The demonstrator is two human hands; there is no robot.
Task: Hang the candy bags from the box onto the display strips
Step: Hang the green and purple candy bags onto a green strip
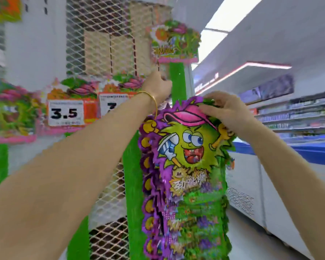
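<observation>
- A candy bag (186,147), purple-edged with a yellow-green cartoon face under a pink cap, hangs at the front of a column of like bags (152,194) stacked down a green display strip (177,81).
- The right hand (223,109) grips the top edge of this front bag, fingers curled over the header just above the pink cap.
- The left hand (157,87), a thin gold bangle (150,97) on its wrist, reaches higher and touches the strip near its top; its fingers are turned away, so I cannot tell whether they pinch the strip.
- A colourful header card (174,42) tops the strip.
- To the left, price tags (66,112) reading 3.5 sit against a white wire mesh panel (101,34).
- Far right, blurred store shelves (298,115) run along an aisle.
</observation>
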